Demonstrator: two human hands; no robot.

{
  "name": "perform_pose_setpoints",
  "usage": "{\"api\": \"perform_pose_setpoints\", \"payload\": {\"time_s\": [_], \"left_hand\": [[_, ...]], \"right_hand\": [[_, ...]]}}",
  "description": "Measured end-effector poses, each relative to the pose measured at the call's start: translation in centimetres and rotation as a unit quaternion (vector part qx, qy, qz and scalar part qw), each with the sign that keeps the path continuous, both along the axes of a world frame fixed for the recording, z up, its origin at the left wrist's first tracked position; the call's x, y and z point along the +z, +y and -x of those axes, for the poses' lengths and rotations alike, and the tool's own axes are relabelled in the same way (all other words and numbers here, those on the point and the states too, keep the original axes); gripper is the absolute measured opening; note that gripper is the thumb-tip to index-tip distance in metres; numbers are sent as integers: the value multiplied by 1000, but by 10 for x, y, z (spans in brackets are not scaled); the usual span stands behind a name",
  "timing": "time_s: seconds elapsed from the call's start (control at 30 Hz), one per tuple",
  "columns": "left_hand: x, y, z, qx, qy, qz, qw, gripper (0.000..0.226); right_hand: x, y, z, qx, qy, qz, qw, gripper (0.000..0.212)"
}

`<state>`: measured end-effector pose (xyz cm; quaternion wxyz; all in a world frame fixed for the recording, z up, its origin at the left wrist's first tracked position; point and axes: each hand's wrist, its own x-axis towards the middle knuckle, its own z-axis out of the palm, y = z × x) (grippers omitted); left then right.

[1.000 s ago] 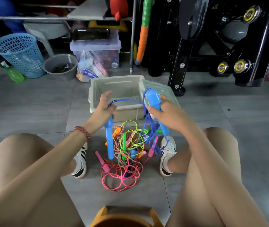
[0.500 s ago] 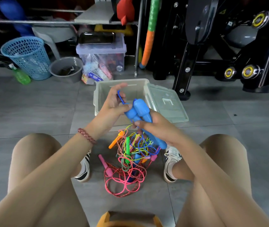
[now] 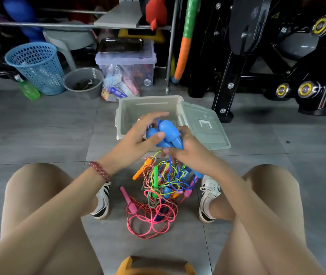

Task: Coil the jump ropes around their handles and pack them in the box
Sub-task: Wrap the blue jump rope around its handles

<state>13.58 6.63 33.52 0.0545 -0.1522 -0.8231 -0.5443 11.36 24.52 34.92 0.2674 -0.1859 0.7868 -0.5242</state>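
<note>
The person holds the pair of blue handles [image 3: 166, 133] side by side just above the near wall of the open box [image 3: 122, 118]. The right hand [image 3: 189, 155] is curled round their lower ends. The left hand [image 3: 136, 141] pinches their tops between thumb and outstretched fingers. The blue cord [image 3: 170, 171] hangs loose from the handles into the pile of jump ropes [image 3: 154, 199] on the floor [image 3: 39, 135]. Coiling looks about to begin: the next move calls for one hand to steady both handles while the other draws the cord free and winds it round. The lid [image 3: 203, 133] lies beside the box.
</note>
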Motion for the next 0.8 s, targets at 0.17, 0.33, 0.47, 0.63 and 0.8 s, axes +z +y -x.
{"api": "perform_pose_setpoints", "payload": {"time_s": [0.17,0.33,0.47,0.63,0.8], "left_hand": [[1,10,-1,17,-9,-40,999,22],[6,3,5,52,-29,-121,991,26],[5,0,5,82,-3,-61,995,27],[5,4,-1,99,29,-15,995,25],[8,8,-4,97,57,-3,994,28]], "right_hand": [[1,-7,-6,6,-3,8,1000,45],[19,5,-4,60,-71,116,989,60],[19,9,-6,105,-100,157,977,72],[12,10,-10,104,-148,200,963,73],[12,15,-8,100,-181,241,948,58]]}}
